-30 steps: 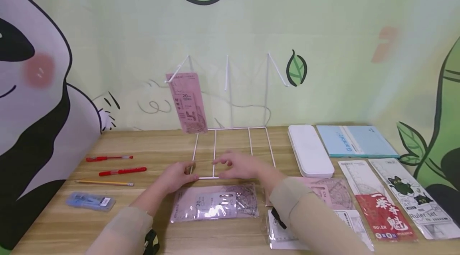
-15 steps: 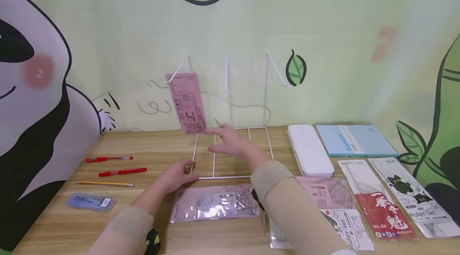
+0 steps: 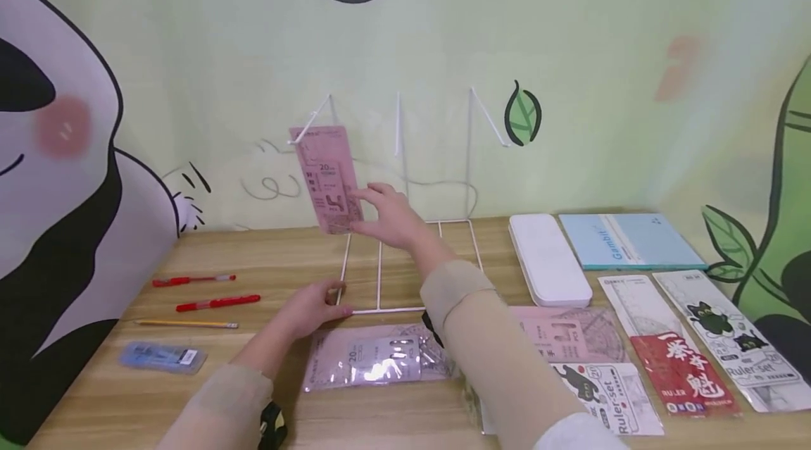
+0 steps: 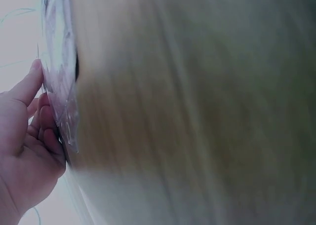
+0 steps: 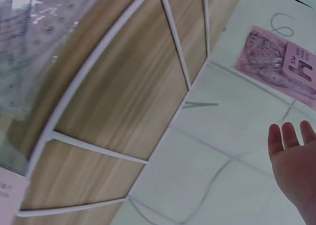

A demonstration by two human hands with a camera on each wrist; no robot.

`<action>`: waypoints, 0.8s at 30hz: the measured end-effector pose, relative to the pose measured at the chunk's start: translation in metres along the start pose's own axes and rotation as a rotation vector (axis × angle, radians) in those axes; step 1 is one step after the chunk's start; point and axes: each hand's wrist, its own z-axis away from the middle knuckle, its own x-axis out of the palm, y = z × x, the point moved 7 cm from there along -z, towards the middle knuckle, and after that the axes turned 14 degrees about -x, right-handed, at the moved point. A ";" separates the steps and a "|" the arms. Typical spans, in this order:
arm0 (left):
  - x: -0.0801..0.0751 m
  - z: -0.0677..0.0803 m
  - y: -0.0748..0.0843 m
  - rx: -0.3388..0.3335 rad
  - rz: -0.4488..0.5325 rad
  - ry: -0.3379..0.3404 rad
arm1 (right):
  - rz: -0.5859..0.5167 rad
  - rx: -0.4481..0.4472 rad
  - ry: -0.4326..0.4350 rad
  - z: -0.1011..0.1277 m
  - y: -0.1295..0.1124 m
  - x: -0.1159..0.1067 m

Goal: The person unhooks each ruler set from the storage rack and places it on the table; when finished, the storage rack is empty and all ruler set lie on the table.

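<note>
A white wire display rack (image 3: 379, 274) stands on the wooden table against the wall, with several upper hooks. From its left hook hangs a pink ruler-set pack (image 3: 324, 179). My left hand (image 3: 308, 310) holds the rack's front left corner, thumb at the front bar and fingers at the side bar. My right hand (image 3: 394, 219) is raised beside the hanging pack's lower right edge, fingers extended and thumb apart. In the right wrist view a gap shows between this hand (image 5: 295, 168) and the pack (image 5: 281, 62). Another pink ruler-set pack (image 3: 367, 358) lies before the rack.
On the right are a white case (image 3: 550, 260), a blue notebook (image 3: 633, 242), a red-and-white ruler pack (image 3: 674, 351), a cat-print ruler set (image 3: 728, 337) and more packs under my right forearm. On the left lie red pens (image 3: 218, 303), a pencil (image 3: 186, 324) and a blue packet (image 3: 162, 357).
My right hand has moved up and left from above the rack's base to beside the hanging pack. My left hand has stayed at the rack's corner. The head view has shifted slightly.
</note>
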 end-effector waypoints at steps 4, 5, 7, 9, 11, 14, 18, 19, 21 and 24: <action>-0.003 0.000 0.000 0.009 -0.005 0.011 | -0.004 0.025 0.012 -0.012 -0.006 -0.009; -0.003 -0.001 0.000 0.010 -0.007 0.013 | -0.003 0.025 0.016 -0.014 -0.008 -0.011; -0.003 -0.001 0.000 0.011 -0.003 0.012 | -0.012 0.026 0.012 -0.018 -0.011 -0.013; -0.003 0.000 -0.001 0.012 -0.002 0.012 | -0.012 0.020 0.000 -0.020 -0.014 -0.011; 0.000 -0.001 -0.001 0.009 0.006 0.004 | -0.005 0.012 -0.011 -0.019 -0.015 -0.009; 0.003 -0.003 -0.001 -0.005 0.012 -0.010 | 0.014 -0.009 -0.015 -0.018 -0.015 -0.006; 0.004 -0.004 -0.002 -0.016 0.014 -0.019 | 0.036 -0.033 -0.026 -0.021 -0.016 -0.004; 0.003 -0.004 -0.002 -0.016 0.012 -0.018 | 0.041 -0.036 -0.029 -0.022 -0.017 -0.003; 0.002 -0.004 -0.001 -0.010 0.007 -0.013 | 0.049 -0.041 -0.029 -0.023 -0.018 -0.003; 0.000 -0.003 -0.002 -0.007 0.003 -0.004 | 0.039 -0.042 -0.005 -0.024 -0.019 -0.005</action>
